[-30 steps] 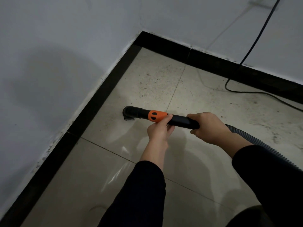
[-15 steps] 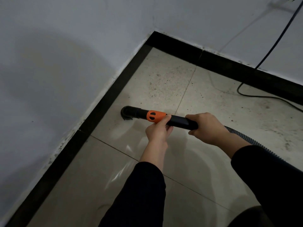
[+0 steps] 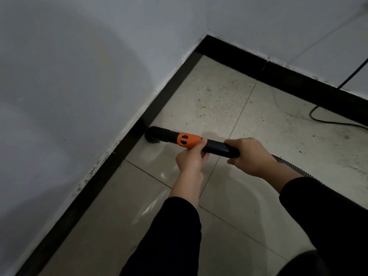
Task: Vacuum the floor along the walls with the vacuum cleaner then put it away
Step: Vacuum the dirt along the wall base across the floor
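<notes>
Your left hand (image 3: pixel 191 159) grips the black vacuum wand (image 3: pixel 217 147) just behind its orange collar (image 3: pixel 188 140), and your right hand (image 3: pixel 252 156) is clamped on its rear end where the ribbed hose (image 3: pixel 292 166) joins. The brush nozzle (image 3: pixel 153 135) sits on the tiled floor (image 3: pixel 219 100) just beside the left wall's black baseboard (image 3: pixel 111 166)

Two pale grey-white walls met in a corner: the left wall (image 3: pixel 69 86) and the far wall (image 3: pixel 278 26). A glossy black baseboard (image 3: pixel 169 92) ran along the foot of both, its top edge smudged with grime. The floor (image 3: pixel 288 126) was beige tile with thin grout lines (image 3: pixel 244 108), and dark specks (image 3: pixel 207 100) lay scattered toward the corner. The light was dim.
</notes>
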`<act>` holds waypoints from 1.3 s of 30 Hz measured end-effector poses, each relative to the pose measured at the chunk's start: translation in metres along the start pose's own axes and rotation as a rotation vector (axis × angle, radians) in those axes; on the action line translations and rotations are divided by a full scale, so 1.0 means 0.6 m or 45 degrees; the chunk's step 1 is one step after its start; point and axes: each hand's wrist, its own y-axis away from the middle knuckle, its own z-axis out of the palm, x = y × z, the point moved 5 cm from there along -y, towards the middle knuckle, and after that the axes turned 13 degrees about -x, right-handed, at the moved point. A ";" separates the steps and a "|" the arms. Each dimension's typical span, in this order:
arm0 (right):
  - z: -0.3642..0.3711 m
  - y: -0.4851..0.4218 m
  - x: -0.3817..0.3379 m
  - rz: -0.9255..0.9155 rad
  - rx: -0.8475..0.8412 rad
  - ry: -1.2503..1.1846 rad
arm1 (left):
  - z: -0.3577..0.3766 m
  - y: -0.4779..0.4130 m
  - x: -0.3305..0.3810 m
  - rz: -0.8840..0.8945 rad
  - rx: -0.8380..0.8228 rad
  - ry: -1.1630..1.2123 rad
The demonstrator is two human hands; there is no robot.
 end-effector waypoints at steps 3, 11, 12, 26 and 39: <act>0.004 -0.006 -0.010 -0.027 -0.005 0.005 | -0.012 0.001 0.005 0.006 0.020 0.001; 0.008 -0.005 -0.024 -0.067 -0.044 0.047 | -0.028 0.012 0.004 0.004 0.024 0.045; 0.009 -0.005 -0.026 -0.074 -0.046 0.053 | -0.030 0.014 0.004 0.007 0.026 0.051; 0.015 -0.002 -0.041 -0.144 -0.079 0.111 | -0.050 0.035 0.001 0.025 0.075 0.090; 0.008 0.005 -0.031 -0.127 -0.078 0.111 | -0.038 0.037 -0.007 0.026 0.068 0.095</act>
